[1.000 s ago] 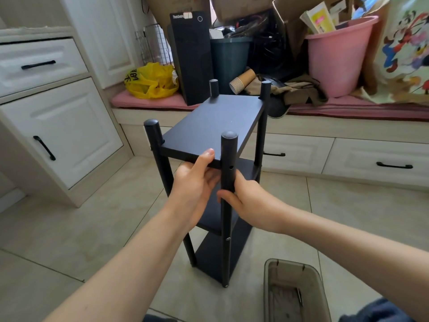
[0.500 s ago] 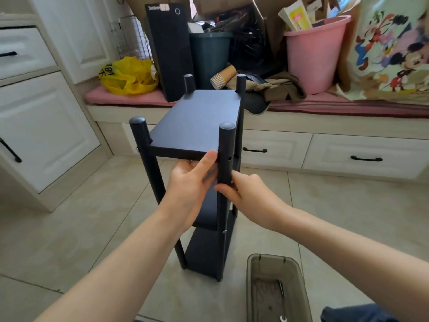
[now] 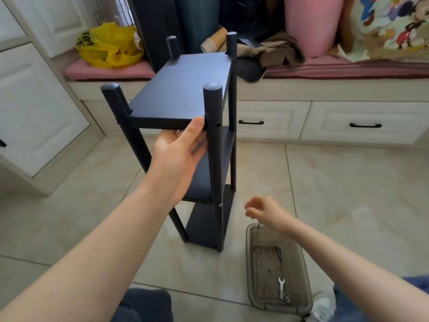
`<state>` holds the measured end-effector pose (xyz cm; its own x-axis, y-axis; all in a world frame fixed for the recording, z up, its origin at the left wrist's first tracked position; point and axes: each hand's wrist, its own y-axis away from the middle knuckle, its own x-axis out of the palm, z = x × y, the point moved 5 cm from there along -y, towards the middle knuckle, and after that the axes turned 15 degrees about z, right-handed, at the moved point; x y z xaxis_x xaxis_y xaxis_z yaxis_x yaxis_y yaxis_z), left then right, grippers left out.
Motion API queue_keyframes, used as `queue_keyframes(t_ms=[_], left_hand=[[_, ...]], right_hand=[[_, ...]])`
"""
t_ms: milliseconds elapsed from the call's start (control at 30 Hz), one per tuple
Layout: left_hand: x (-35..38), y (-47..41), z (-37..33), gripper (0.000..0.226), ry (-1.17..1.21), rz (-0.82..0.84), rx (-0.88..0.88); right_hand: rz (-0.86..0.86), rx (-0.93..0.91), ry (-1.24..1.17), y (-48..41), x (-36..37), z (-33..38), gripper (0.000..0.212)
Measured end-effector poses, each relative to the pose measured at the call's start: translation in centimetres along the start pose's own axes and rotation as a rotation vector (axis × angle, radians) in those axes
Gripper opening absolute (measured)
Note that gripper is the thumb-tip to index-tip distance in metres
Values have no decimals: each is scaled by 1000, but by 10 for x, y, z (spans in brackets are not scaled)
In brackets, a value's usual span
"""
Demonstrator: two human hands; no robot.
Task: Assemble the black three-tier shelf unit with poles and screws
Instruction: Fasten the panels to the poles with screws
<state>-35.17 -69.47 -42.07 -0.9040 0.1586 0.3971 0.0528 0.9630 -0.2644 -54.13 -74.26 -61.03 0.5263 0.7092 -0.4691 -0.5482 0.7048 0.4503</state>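
The black three-tier shelf unit stands upright on the tiled floor, its four poles rising above the top board. My left hand grips the front edge of the top board, thumb against the edge beside the front right pole and fingers underneath. An empty screw hole shows in that pole just below the top board. My right hand hovers off the shelf, low and to the right, above the tray. It is blurred with fingers curled, and I cannot tell whether it holds anything.
A clear brown plastic tray sits on the floor at the lower right, holding a small silver wrench. White drawer cabinets line the left and back. The bench behind carries a yellow bag, a pink bucket and clutter.
My right hand has let go of the front right pole and dropped down toward the tray. My left hand stays on the top board. The view has tilted downward.
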Motion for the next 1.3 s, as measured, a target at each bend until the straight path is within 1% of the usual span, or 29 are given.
queue_keyframes(t_ms=[33,100,167,233,300,333,433,533,667,833,1033,1233,1300], left_hand=[[1,1,1,19,1,-2,-1],[2,2,1,15,8,-3,-7],[3,3,0,13,28,-6,-6],[5,4,-1,14,40,2,-12],[8,4,0,20,53,-7,-24],[8,3,1,25,66,-22,-29],[9,3,3,29,92,-58,-38],[11,4,2,30,76,-63,-62],[11,4,0,30,47,-64,-72],[10,4,0,42,37,-46,-86],[8,4,2,32,37,-47,-94],[5,4,1,30,33,-38,-97],[5,3,1,30,32,-37,-96]], right_hand=[[48,90,-2,-3,7,-21,13],[169,292,96,-8,22,-62,4],[273,472,159,-11,39,-99,9],[333,571,173,-13,58,-124,14],[340,609,223,-17,76,-142,10],[316,617,254,-20,83,-153,10],[222,638,281,-29,97,-183,29],[154,649,283,-37,100,-199,32],[60,611,257,-52,90,-207,35],[45,621,246,-65,91,-216,32],[15,643,305,-74,94,-219,41],[-34,567,335,-85,83,-216,25],[-34,544,337,-88,83,-217,23]])
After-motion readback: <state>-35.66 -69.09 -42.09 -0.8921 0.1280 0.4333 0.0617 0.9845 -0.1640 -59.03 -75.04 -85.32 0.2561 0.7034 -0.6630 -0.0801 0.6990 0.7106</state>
